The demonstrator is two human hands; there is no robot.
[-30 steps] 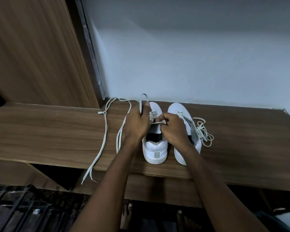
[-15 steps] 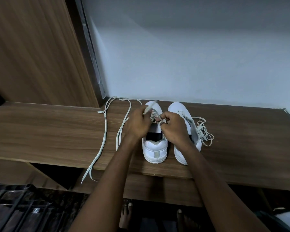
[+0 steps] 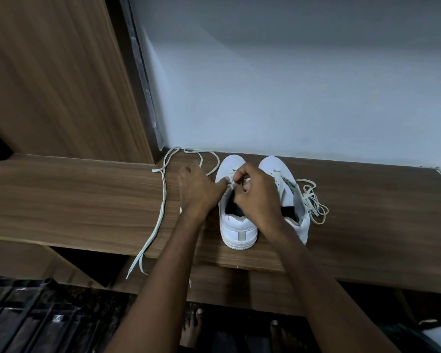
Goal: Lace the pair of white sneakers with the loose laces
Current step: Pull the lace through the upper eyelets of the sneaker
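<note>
Two white sneakers (image 3: 238,225) side by side, frame centre, on wooden shelf (image 3: 74,200). Right hand (image 3: 259,197) pinches lace at left sneaker's eyelets; left hand (image 3: 197,189) fingers extended, touching its side. Long lace (image 3: 161,200) trails left; second lace (image 3: 313,202) bunched right.

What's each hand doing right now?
Left hand: open, fingers by the left sneaker.
Right hand: pinching the lace at that sneaker's eyelets.

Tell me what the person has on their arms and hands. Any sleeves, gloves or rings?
Nothing that shows. Both forearms are bare right down to the picture's bottom edge, so no sleeves are in view. The left hand and right hand wear no gloves, and no watch, bracelet or ring can be seen.
</note>
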